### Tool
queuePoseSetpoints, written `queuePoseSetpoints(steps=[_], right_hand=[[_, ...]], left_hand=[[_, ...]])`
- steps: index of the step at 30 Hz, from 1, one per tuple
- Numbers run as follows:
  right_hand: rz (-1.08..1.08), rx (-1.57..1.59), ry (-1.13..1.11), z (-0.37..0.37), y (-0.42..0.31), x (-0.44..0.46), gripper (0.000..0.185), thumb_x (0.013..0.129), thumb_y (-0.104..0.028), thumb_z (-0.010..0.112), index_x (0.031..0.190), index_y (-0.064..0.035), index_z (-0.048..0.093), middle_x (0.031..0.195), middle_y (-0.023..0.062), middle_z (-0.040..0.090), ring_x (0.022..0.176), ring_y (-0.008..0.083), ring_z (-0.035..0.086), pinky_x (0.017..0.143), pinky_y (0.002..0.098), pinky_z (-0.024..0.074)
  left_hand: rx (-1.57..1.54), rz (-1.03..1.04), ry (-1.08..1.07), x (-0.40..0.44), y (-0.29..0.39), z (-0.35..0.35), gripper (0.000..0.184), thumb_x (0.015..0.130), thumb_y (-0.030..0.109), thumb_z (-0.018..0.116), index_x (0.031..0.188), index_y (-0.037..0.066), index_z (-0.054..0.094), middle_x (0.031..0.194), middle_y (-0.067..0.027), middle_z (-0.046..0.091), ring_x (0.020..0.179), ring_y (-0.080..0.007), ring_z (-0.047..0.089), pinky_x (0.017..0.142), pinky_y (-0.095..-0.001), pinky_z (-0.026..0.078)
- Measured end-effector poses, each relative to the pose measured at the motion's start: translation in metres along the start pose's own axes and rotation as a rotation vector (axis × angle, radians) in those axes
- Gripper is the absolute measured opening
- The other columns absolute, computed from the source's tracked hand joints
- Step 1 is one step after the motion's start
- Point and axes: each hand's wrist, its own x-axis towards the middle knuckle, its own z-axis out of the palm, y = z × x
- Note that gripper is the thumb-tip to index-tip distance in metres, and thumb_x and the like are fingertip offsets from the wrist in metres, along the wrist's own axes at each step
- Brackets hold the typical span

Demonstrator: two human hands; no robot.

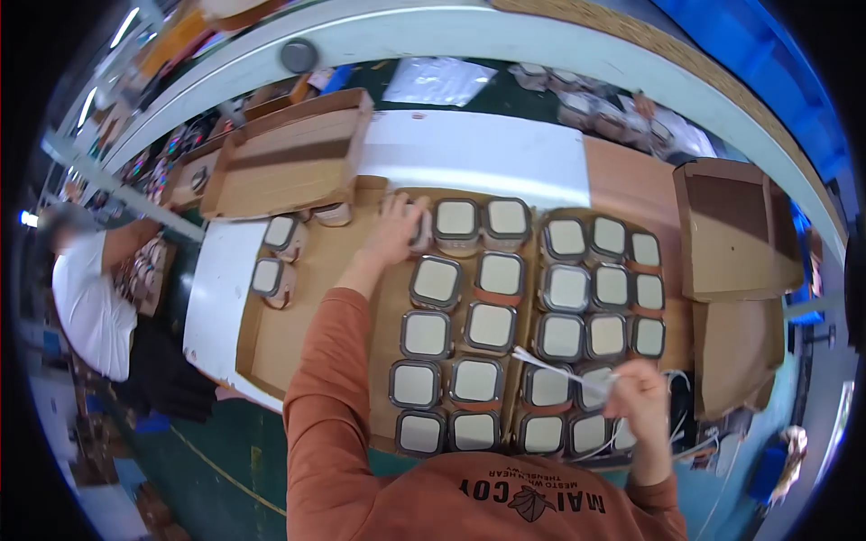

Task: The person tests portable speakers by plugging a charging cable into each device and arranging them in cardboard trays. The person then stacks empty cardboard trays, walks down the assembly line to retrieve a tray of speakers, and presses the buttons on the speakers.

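Observation:
Square items [436, 281] with pale tops, dark rims and some brown straps stand in rows in an open cardboard tray [307, 343]. My left hand [395, 230] reaches to the far row, its fingers around one square item [420, 236] that it partly hides. Above the near rows on the right, my closed right hand [639, 397] grips a thin white cord [555, 368]. One end of the cord points up and left over the items, and loops of it hang beside the hand. More square items [566, 239] fill a second cardboard tray on the right.
Two items [280, 234] stand at the left tray's left side. Open cardboard boxes [289, 162] lie at the back left, with more cardboard [735, 234] at right. A pale beam [406, 36] crosses above the white table [478, 149]. Another person [90, 298] is at left.

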Motion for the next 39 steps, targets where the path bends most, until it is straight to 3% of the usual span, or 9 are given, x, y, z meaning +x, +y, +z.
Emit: queuePoseSetpoints(steps=[4, 8, 10, 14, 18, 23, 28, 33, 39], right_hand=[[-0.064, -0.216, 0.278, -0.081, -0.05, -0.062, 0.007, 0.086, -0.006, 0.054, 0.08, -0.0033, 0.056, 0.05, 0.0008, 0.05, 0.036, 0.0068, 0.045, 0.033, 0.0194, 0.0329], [0.527, -0.878, 0.237, -0.112, -0.022, -0.125, 0.017, 0.08, -0.012, 0.063, 0.088, 0.0036, 0.06, 0.06, 0.0049, 0.058, 0.041, 0.0111, 0.051, 0.036, 0.0234, 0.0394], [0.833, -0.786, 0.102, -0.116, 0.036, -0.153, 0.025, 0.077, -0.016, 0.068, 0.09, 0.0037, 0.061, 0.063, 0.0065, 0.06, 0.044, 0.0121, 0.053, 0.039, 0.025, 0.042], [0.894, -0.086, 0.187, -0.067, 0.145, -0.171, 0.024, 0.081, -0.02, 0.065, 0.093, -0.0001, 0.063, 0.076, 0.006, 0.066, 0.046, 0.009, 0.05, 0.04, 0.0221, 0.039], [0.642, 0.337, 0.29, -0.046, 0.207, -0.136, 0.023, 0.083, -0.015, 0.06, 0.093, 0.0053, 0.059, 0.084, 0.0124, 0.068, 0.043, 0.0081, 0.045, 0.037, 0.021, 0.0342], [0.684, 0.379, 0.232, -0.056, 0.201, -0.116, 0.019, 0.08, -0.009, 0.054, 0.093, 0.0054, 0.054, 0.083, 0.0207, 0.067, 0.039, 0.0089, 0.041, 0.036, 0.0225, 0.0321], [0.663, 0.371, 0.265, -0.049, 0.175, -0.078, 0.022, 0.082, -0.006, 0.047, 0.099, 0.0049, 0.055, 0.086, 0.0194, 0.067, 0.042, 0.0115, 0.043, 0.037, 0.0216, 0.032], [0.69, 0.65, 0.206, -0.058, 0.185, 0.009, 0.009, 0.088, -0.01, 0.044, 0.089, -0.0026, 0.048, 0.097, 0.0238, 0.064, 0.041, 0.0083, 0.034, 0.036, 0.0196, 0.0268], [0.623, 0.687, 0.233, -0.086, 0.143, 0.12, 0.014, 0.091, -0.016, 0.034, 0.09, -0.0057, 0.045, 0.097, 0.0269, 0.062, 0.04, 0.0052, 0.032, 0.033, 0.0161, 0.0284]], left_hand=[[0.039, -0.065, -0.105, 0.008, -0.003, -0.003, 0.08, 0.069, 0.008, 0.066, 0.138, 0.013, 0.027, 0.135, -0.0197, 0.034, 0.126, -0.0409, 0.03, 0.103, -0.0495, 0.03], [0.322, -0.076, -0.161, 0.018, 0.022, 0.021, 0.07, 0.078, 0.02, 0.062, 0.139, 0.017, 0.027, 0.141, -0.0132, 0.03, 0.126, -0.0398, 0.031, 0.102, -0.0518, 0.028], [0.288, -0.021, -0.101, 0.016, 0.015, 0.029, 0.067, 0.08, 0.02, 0.059, 0.139, 0.017, 0.027, 0.141, -0.0139, 0.029, 0.126, -0.0411, 0.03, 0.103, -0.0514, 0.028], [0.175, 0.056, 0.103, -0.005, 0.013, 0.031, 0.067, 0.08, 0.011, 0.054, 0.14, 0.016, 0.026, 0.139, -0.019, 0.03, 0.126, -0.0437, 0.028, 0.106, -0.0497, 0.024], [0.065, -0.021, 0.058, -0.027, 0.013, 0.034, 0.073, 0.075, -0.002, 0.051, 0.141, 0.016, 0.024, 0.143, -0.0193, 0.023, 0.129, -0.0442, 0.024, 0.107, -0.0476, 0.025], [0.083, -0.097, -0.005, -0.033, 0.022, 0.026, 0.078, 0.073, 0.001, 0.055, 0.142, 0.015, 0.022, 0.146, -0.0168, 0.02, 0.131, -0.0438, 0.02, 0.106, -0.0474, 0.027], [0.026, -0.13, -0.004, -0.033, 0.026, 0.026, 0.078, 0.073, 0.001, 0.056, 0.142, 0.015, 0.022, 0.146, -0.0168, 0.02, 0.132, -0.043, 0.019, 0.107, -0.0478, 0.026], [0.029, -0.153, 0.007, -0.033, 0.03, 0.024, 0.077, 0.074, 0.003, 0.057, 0.142, 0.014, 0.023, 0.146, -0.0168, 0.02, 0.133, -0.0428, 0.018, 0.107, -0.0478, 0.026], [0.021, -0.16, -0.024, -0.033, 0.031, 0.02, 0.08, 0.072, 0.001, 0.058, 0.142, 0.014, 0.022, 0.146, -0.0155, 0.019, 0.133, -0.0414, 0.018, 0.107, -0.0471, 0.025]])
